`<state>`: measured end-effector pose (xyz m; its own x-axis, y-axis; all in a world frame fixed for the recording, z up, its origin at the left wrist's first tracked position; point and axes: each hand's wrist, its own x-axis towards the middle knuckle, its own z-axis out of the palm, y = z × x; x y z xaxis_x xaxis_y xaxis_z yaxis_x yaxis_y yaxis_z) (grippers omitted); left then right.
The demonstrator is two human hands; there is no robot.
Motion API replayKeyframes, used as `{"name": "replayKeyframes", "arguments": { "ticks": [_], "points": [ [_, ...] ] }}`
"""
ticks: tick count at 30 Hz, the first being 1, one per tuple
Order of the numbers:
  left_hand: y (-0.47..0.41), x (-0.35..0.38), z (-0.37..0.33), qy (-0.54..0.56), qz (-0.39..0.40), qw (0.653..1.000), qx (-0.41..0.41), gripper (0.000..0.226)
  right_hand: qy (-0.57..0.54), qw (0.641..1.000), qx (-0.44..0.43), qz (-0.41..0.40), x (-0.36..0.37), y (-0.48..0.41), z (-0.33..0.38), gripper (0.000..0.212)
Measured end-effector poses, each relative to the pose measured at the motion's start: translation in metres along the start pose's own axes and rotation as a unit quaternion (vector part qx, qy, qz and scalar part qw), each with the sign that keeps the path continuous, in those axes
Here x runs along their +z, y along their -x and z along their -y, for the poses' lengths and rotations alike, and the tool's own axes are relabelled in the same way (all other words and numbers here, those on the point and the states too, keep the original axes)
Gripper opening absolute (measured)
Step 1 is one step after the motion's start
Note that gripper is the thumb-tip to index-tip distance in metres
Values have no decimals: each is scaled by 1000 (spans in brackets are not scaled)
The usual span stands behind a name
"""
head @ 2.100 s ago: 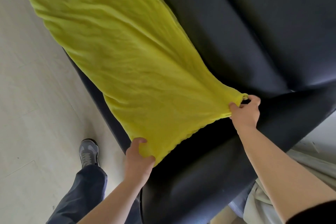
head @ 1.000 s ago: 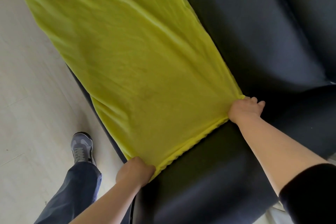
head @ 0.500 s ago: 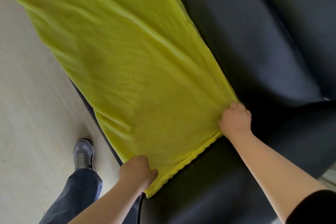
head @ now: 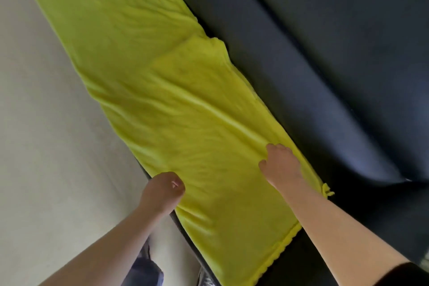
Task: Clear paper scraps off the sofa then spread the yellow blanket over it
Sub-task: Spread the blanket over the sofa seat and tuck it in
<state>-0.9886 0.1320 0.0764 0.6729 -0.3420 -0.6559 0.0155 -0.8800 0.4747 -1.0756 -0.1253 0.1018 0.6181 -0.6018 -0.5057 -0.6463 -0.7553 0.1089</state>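
The yellow blanket [head: 176,109] lies lengthwise along the seat of the dark sofa [head: 313,76], its scalloped near end by the armrest. My left hand [head: 162,190] is curled at the blanket's front edge, where the cloth hangs over the seat front, and grips it there. My right hand [head: 281,165] sits on the blanket near its back edge with the fingers curled into the fabric; a taut crease runs away from it. The blanket's near back corner lies free beside my right forearm. No paper scraps are in view.
The sofa's backrest [head: 348,7] rises to the right of the blanket, with a bare strip of seat between them. Pale floor [head: 46,146] runs along the left. My trouser leg and shoe [head: 144,271] stand close to the sofa front.
Both hands left the blanket's end corners and took hold farther along it. The end now lies flat by the armrest, and the view has shifted along the sofa.
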Motion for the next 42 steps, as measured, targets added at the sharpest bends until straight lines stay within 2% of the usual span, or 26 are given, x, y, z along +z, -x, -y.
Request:
{"name": "replayKeyframes", "arguments": {
  "ticks": [6, 12, 15, 22, 27, 30, 34, 36, 38, 42],
  "points": [
    [-55, -134, -9, -31, -35, 996, 77, 13, -81, 996, 31, -24, -63, -31, 91, 32],
    [-139, -221, -41, -32, -39, 986, 158, 12, -168, 984, 50, -37, -96, -76, 150, 34],
    [-188, -246, -65, -77, -34, 973, 215, 12, -233, 968, 84, -52, -103, -110, 161, 34],
    [-316, -292, -117, -220, 37, 932, 287, 17, -311, 936, 161, -21, -110, -207, 189, 38],
    [-390, -295, -153, -289, 44, 898, 329, 35, -345, 923, 167, -25, -120, -256, 204, 47],
    [-431, -284, -183, -356, 74, 856, 366, 46, -356, 919, 164, -46, -124, -286, 211, 48],
    [-486, -269, -216, -461, 102, 769, 430, 58, -354, 927, 106, -58, -124, -317, 226, 51],
    [-510, -264, -225, -527, 120, 715, 444, 65, -339, 933, 107, -60, -121, -331, 233, 55],
    [-525, -262, -227, -574, 136, 678, 438, 73, -298, 945, 129, -30, -120, -341, 240, 62],
    [-539, -260, -222, -575, 133, 673, 445, 78, -251, 940, 228, 45, -116, -351, 248, 74]
  ]
}}
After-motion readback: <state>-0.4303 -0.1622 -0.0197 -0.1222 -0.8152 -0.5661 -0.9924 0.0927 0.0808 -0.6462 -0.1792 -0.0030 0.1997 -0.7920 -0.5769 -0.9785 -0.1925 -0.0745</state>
